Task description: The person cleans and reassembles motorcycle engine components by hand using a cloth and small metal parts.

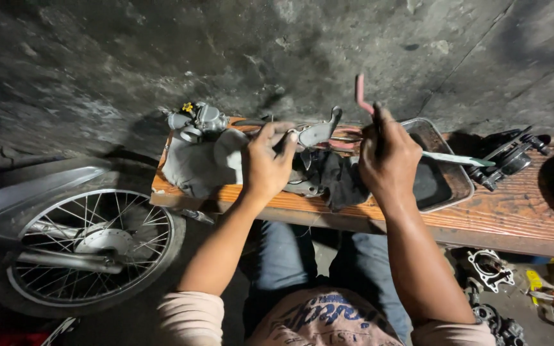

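Centrally, grey metal part (315, 136) lies on wooden table (354, 214), above dark cloth (338, 176). Left hand (265, 160) grips it, fingers curled around its near end. Right hand (387, 157) has fingers pressed together around pink-handled tool (361, 93), held upright. Carburetor (197, 120) sits at far left of table, metal tray (447, 170) right. Spoked wheel (94, 247) stands on floor, lower left.

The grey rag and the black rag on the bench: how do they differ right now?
The grey rag is pale and sits at the bench's left end under a carburettor; the black rag is dark and lies mid-bench beside the metal tray. The grey rag lies left of the left hand; the black rag lies between the left hand and right hand. Both are crumpled on the wooden bench.
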